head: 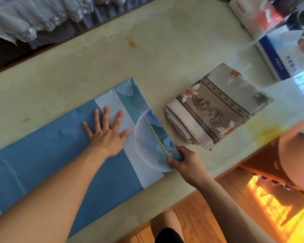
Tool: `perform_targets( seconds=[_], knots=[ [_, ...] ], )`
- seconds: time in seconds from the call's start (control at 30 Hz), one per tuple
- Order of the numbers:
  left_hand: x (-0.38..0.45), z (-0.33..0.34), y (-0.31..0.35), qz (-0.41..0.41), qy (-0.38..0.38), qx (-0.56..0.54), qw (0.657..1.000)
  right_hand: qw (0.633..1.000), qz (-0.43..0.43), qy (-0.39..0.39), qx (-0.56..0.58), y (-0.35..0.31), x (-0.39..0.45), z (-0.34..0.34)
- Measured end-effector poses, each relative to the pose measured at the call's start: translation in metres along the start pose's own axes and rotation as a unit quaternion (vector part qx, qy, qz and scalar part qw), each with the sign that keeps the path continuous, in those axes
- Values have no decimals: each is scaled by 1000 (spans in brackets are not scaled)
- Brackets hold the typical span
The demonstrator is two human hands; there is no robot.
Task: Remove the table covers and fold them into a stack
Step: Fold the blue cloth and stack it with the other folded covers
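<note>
The left hand [107,135] lies flat, its fingers straight and spread apart, palm pressed down on the blue cover [63,155] where the plain dark blue meets a pale band. At about four o'clock from it, the right hand [183,161] has its fingers curled over the cover's near right corner, the thumb pinching the cloth just beside a thin yellow line in the print. The blue cover is folded into a long strip that runs from the nine o'clock edge of the view toward the centre of the pale table [147,50], its right end printed with a light circle and teal shapes. At three o'clock from that end, apart from it by a narrow gap of bare tabletop, rests the folded beige cover [216,109] (brown scrollwork, orange flowers), its layered edges facing the person. Boxes [263,23] stand at the table's two o'clock corner, lace cloth [33,18] hangs at eleven o'clock, and wooden floor [197,223] shows at five o'clock.
</note>
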State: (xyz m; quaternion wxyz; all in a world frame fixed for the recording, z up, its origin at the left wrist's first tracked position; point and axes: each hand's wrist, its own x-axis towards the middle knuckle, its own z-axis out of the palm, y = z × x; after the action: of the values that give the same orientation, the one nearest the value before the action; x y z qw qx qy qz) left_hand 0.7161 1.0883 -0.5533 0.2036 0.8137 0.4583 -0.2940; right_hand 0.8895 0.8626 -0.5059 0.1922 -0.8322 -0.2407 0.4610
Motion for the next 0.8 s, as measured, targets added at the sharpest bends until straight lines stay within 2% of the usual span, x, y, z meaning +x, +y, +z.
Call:
perform_targets(
  seconds=[0.17, 0.27, 0.33, 0.47, 0.6, 0.67, 0.73, 0.8],
  knots=[
    [-1, -10, -1, 15, -29, -7, 999, 999, -10, -23, 35, -1, 0, -6],
    [-3, -22, 0, 14, -48, 17, 999, 999, 17, -27, -14, 7, -2, -11],
    [1, -37, 9, 4, -8, 15, 1000, 999, 35, -20, -17, 11, -2, -11],
    [38, -72, 26, -11, 172, 11, 985, 998, 24, 14, -49, 11, 3, 1],
    [74, -91, 16, 9, 223, -17, 975, 998, 11, 52, -41, 17, 7, 7],
    [72, -97, 12, 41, 251, -24, 967, 998, 5, 52, -29, 21, 7, 8],
    [54, -103, 9, 119, 274, -41, 953, 999, 3, 44, -26, 23, 6, 6],
    [17, -119, 7, 197, 252, -143, 937, 999, -8, 38, -11, 24, 5, 2]
  ],
)
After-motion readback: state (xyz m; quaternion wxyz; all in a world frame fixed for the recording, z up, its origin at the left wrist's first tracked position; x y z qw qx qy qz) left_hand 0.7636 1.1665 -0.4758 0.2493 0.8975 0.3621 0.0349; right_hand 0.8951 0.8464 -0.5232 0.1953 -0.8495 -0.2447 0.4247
